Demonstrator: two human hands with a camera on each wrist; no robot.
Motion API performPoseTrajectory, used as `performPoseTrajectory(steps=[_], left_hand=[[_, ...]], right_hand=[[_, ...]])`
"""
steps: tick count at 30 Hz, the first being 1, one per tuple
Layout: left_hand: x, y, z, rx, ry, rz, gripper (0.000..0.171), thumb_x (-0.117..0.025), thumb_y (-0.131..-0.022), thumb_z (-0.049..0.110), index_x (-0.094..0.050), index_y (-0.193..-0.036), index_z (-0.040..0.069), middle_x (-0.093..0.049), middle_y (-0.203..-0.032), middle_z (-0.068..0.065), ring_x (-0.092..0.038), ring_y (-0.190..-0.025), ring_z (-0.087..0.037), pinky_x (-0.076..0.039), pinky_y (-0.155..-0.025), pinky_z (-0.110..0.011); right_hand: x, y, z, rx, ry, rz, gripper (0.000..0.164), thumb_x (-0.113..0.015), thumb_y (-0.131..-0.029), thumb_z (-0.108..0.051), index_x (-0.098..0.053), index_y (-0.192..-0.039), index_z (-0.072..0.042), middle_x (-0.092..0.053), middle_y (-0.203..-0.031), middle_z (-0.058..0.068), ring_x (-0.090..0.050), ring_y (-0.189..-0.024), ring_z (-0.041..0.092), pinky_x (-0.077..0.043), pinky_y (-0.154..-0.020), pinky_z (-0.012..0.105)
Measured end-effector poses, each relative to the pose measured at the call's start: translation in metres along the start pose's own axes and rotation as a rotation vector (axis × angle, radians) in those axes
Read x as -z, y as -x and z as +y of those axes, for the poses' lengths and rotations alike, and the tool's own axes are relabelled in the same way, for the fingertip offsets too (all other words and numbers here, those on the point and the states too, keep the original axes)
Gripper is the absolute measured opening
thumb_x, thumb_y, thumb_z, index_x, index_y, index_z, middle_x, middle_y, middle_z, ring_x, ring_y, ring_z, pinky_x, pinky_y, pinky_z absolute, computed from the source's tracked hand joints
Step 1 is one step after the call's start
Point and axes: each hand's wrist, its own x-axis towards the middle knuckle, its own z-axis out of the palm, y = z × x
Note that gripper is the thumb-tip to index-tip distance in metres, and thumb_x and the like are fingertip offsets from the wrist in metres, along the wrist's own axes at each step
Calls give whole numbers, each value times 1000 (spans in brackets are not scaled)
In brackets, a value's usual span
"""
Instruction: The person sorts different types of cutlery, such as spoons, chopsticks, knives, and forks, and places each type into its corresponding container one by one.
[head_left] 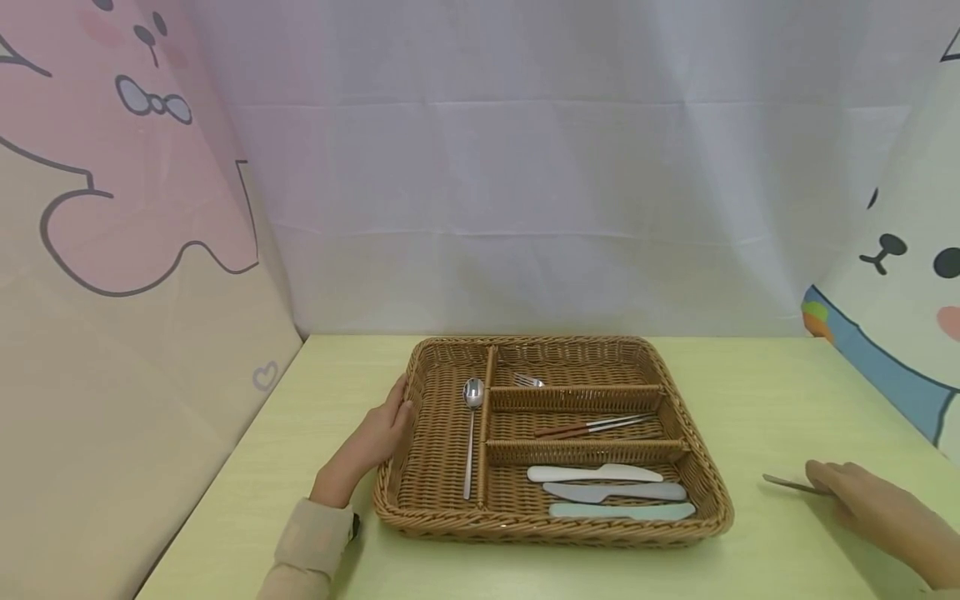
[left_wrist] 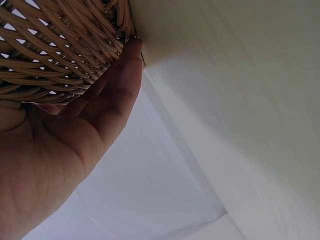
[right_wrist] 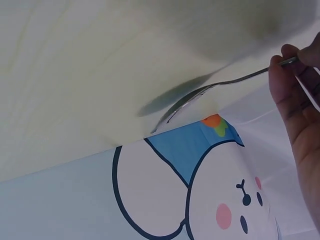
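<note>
A brown wicker cutlery basket [head_left: 483, 523] with several compartments lies on the table. My left hand [head_left: 386, 427] holds its left rim; in the left wrist view the fingers [left_wrist: 120, 87] lie along the outside of the woven wall [left_wrist: 55, 55]. Off to the right of the basket, my right hand [head_left: 873, 504] pinches a metal fork [right_wrist: 192, 95] by the handle, just above the table. The fork's head is seen edge-on, curving down. Inside the basket are a spoon [head_left: 472, 396] in the long left compartment, a fork [head_left: 528, 380] at the back, chopsticks [head_left: 592, 427] in the middle and several knives [head_left: 615, 492] at the front.
The pale yellow table [head_left: 757, 400] runs back to a white cloth [head_left: 555, 217]. Cloth side walls with cartoon animals stand at left [head_left: 142, 333] and right [head_left: 915, 292]. Compartment dividers [head_left: 585, 450] rise inside the basket.
</note>
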Motion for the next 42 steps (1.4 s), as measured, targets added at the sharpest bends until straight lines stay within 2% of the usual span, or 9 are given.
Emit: performPoseTrajectory(steps=[5, 10, 15, 20, 28, 36, 40, 42], left_hand=[[0, 0, 0, -1, 2, -6, 56, -27, -102, 23, -2, -147, 1, -34, -139, -31, -50, -115, -43, -46, -88, -49], [1, 0, 0, -8, 1, -7, 56, -27, -102, 23, -2, -147, 1, -34, -139, -31, -49, -116, -42, -45, -90, -49], [0, 0, -2, -11, -9, -6, 56, -27, -102, 22, -2, -147, 0, -35, -139, -30, -49, -116, -42, -44, -91, -50], [0, 0, -3, -19, -20, 1, 55, -28, -102, 21, -3, -146, -1, -34, -139, -32, -49, -116, -43, -44, -91, -50], [0, 0, -2, -5, -8, -4, 55, -27, -102, 21, -2, -147, 1, -33, -140, -30, -48, -117, -42, -42, -92, -50], [-1, -1, -3, -3, -15, 2, 56, -28, -102, 22, -3, -147, 1, -34, -139, -31, -50, -115, -43, -44, -91, -50], [-1, 0, -2, -11, -9, 4, 55, -28, -102, 21, -3, -147, 1, -33, -140, -30, -48, -116, -43, -44, -90, -50], [0, 0, -1, -16, -9, 6, 55, -28, -102, 21, -4, -146, 0, -32, -140, -31, -48, -116, -43, -44, -90, -50]], right_hand=[[1, -4, 0, 90, -18, 134, 49, -71, -50, 9, -35, -70, -18, -28, -64, -17, -25, -59, -2, -24, -51, 19], [6, -16, -1, 153, -27, 225, 50, -65, -45, 14, -33, -69, -15, -25, -64, -16, -22, -60, -1, -21, -52, 18], [16, -27, -4, 163, -17, 267, 49, -62, -46, 16, -33, -70, -14, -27, -64, -15, -21, -60, 0, -19, -51, 17], [27, -41, -8, 153, -10, 265, 45, -63, -50, 14, -34, -72, -14, -35, -64, -14, -23, -59, 1, -19, -48, 17], [42, -65, -21, 178, -2, 269, 43, -64, -52, 12, -38, -73, -15, -39, -64, -13, -27, -58, 2, -21, -48, 18], [55, -83, -48, 143, -11, 180, 39, -66, -60, 12, -44, -78, -15, -43, -66, -10, -31, -59, 6, -22, -46, 18], [63, -92, -63, 120, -15, 118, 35, -65, -63, 11, -49, -84, -12, -50, -69, -4, -39, -61, 10, -26, -45, 19], [65, -96, -70, 134, -13, 122, 34, -65, -63, 10, -51, -86, -12, -51, -70, -3, -42, -63, 12, -28, -45, 19]])
